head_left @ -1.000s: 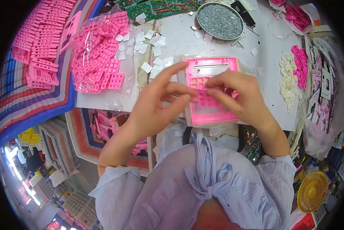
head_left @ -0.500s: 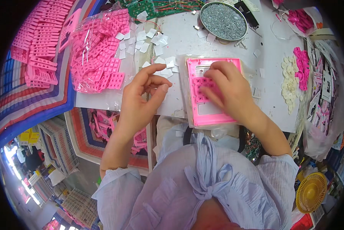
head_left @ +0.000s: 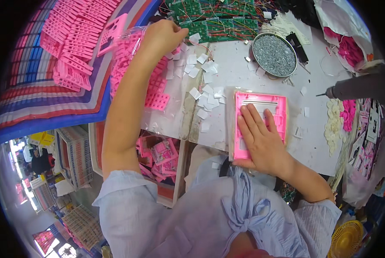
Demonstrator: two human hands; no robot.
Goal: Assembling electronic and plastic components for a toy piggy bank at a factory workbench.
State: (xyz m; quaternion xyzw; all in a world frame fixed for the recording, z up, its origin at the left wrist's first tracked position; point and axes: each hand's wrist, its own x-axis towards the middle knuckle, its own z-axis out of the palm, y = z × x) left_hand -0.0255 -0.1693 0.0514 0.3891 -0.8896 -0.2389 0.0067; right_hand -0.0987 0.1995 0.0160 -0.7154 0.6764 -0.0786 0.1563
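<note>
A pink plastic casing (head_left: 281, 112) lies face down on a pale, plastic-wrapped pad (head_left: 231, 133) in front of me. My right hand (head_left: 261, 139) rests flat across it, fingers stretched out, and covers much of its inside. My left hand (head_left: 163, 36) is stretched far forward, above the bag of pink keypads (head_left: 156, 92) and beside the green circuit boards (head_left: 218, 29) with red wires. Its fingers are curled together; what they hold, if anything, is hidden. Small white square pieces (head_left: 208, 99) lie scattered between the keypads and the casing.
A round dish of small metal screws (head_left: 274, 56) stands beyond the casing. To the right, a dark power screwdriver (head_left: 360, 89) hangs above white round parts (head_left: 333, 124). Stacked pink frames (head_left: 76, 34) sit at far left. An open drawer (head_left: 180, 172) holds pink parts.
My left hand has gone from beside the casing forward to the circuit boards. The right hand has flattened onto the casing. The whole view has shifted, bringing the screwdriver into sight.
</note>
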